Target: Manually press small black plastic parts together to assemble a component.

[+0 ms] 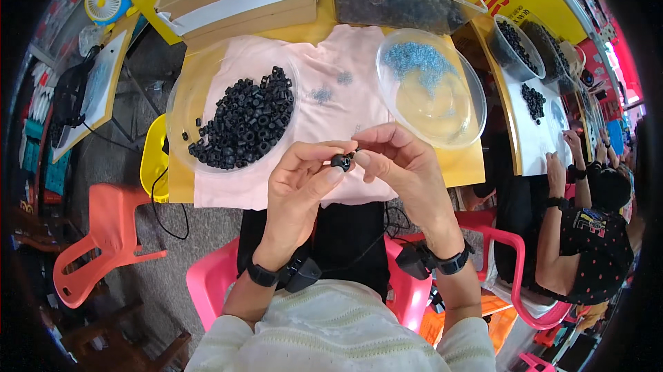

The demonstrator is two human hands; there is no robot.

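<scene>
Above the near edge of a pink cloth point(331, 123), my two hands meet. My left hand point(304, 182) pinches a small round black plastic part point(339, 161) between thumb and fingers. The fingertips of my right hand point(404, 165) are closed against the part's right side; anything small between them is hidden. Beyond my left hand a clear round tray point(181, 120) contains many loose black ring-like parts point(248, 120). Past my right hand lies another clear tray point(476, 120), with a heap of tiny bluish pieces point(421, 64) toward its far side.
A cardboard box point(242, 9) and a clear bin point(400, 9) of black parts stand along the table's far side. To the right, a co-worker point(587, 248) sits at another table. Red chair point(110, 234) and yellow bin point(153, 158) are on the left.
</scene>
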